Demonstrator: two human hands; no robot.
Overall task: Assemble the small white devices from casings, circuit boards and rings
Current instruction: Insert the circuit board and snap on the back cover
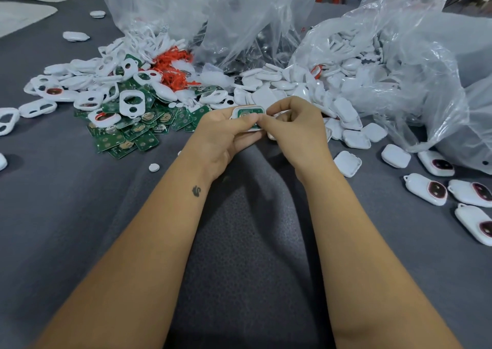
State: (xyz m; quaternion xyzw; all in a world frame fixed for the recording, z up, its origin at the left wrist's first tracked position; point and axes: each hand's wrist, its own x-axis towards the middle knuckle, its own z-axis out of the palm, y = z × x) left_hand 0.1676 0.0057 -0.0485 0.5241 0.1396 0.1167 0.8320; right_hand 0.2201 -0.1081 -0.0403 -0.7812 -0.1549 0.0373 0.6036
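Centrally, both hands are pinching one half-built device above the grey fabric-covered desk.
Left hand and right hand are curling their fingers round a rounded white casing holding a green circuit board; its lower edge is hiding behind fingertips. Flat green boards, glossy casings and orange rings are spilling from crinkled clear bags.
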